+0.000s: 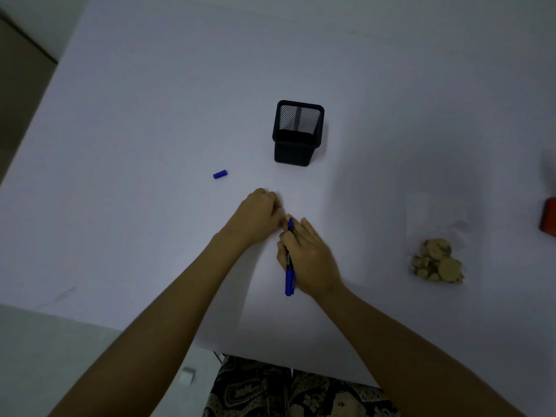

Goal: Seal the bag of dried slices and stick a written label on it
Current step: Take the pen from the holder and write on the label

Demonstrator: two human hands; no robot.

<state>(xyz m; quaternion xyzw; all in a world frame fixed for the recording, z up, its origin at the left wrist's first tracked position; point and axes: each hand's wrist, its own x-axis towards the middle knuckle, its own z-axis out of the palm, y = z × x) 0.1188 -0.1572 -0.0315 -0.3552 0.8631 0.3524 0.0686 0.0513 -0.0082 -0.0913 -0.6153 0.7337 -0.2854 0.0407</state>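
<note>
At the centre of the white table [150, 115], your two hands meet, nearly touching. Your right hand [307, 260] grips a blue marker [289, 266]: the fingers are curled round its barrel, the uncapped tip points away from you toward your left hand, and the blue rear end sticks out behind the hand toward you. Your left hand [258, 218] rests on the table just beyond and to the left of the marker tip, its fingers bent down and bunched together. What lies under those fingers cannot be told; no label is distinguishable against the white surface.

The marker's blue cap [220, 174] lies on its side on the table, to the left of and beyond your left hand, apart from it.

The clear bag [433, 236] lies flat on the table well to the right of your right hand, untouched by either hand. The dried slices [436, 261] are gathered at its near end; the far end is flat. Whether its mouth is sealed cannot be told.

A black mesh pen holder [298, 133] stands upright beyond both hands. A red object [549, 215] is cut off by the right edge.
</note>
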